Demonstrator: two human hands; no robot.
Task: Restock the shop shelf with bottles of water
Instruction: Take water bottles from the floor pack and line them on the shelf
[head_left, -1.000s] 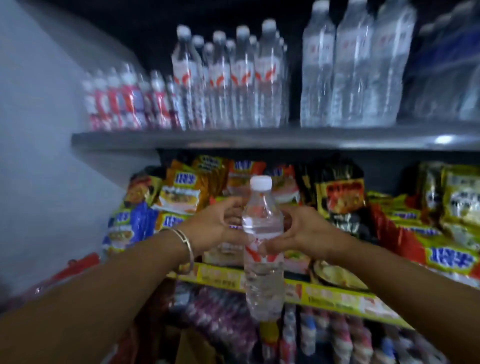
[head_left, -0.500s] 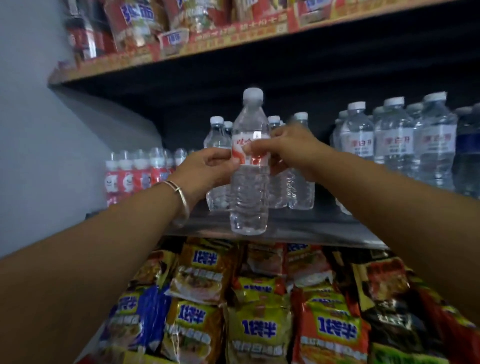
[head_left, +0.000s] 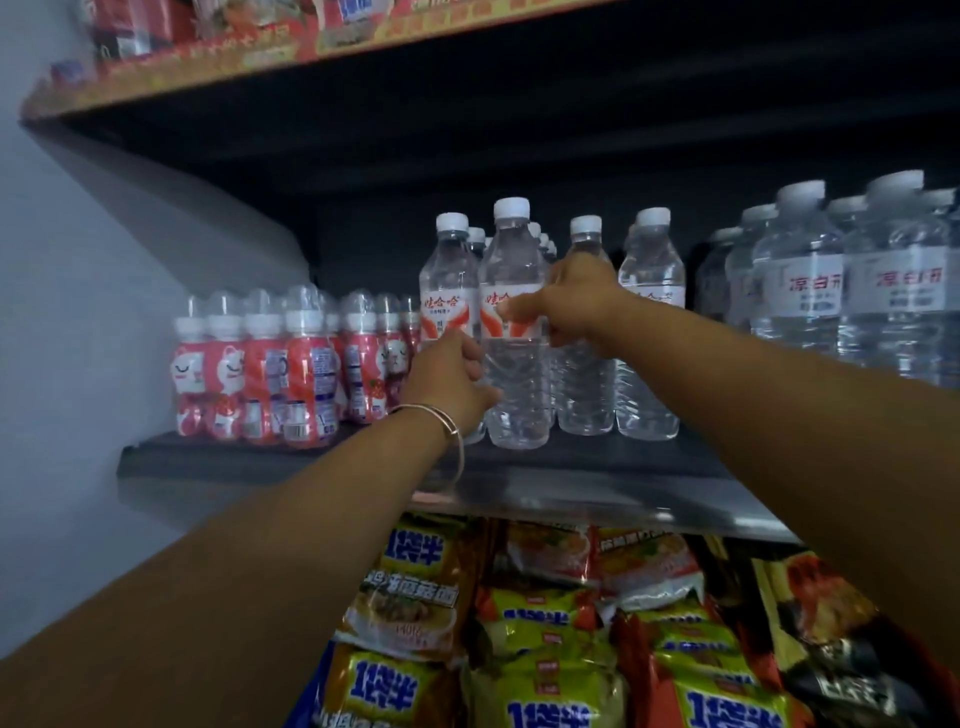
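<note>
Lowered from mid-air, the bottle (head_left: 514, 332) now stands on the shelf (head_left: 571, 467) in the front row — left hand (head_left: 449, 382) and right hand (head_left: 576, 306) both gripping it — next, release.

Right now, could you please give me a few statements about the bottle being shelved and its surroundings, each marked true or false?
1. Both hands are on the water bottle. True: the left hand holds its lower body and the right hand grips it at the label.
2. The bottle lies on its side. False: it is upright, with its base at the shelf.
3. Small red drink bottles stand to its left. True.
4. The bottle's cap is blue. False: it is white.
5. Snack packets fill the level above the bottle. False: those packets are on the level below.
</note>
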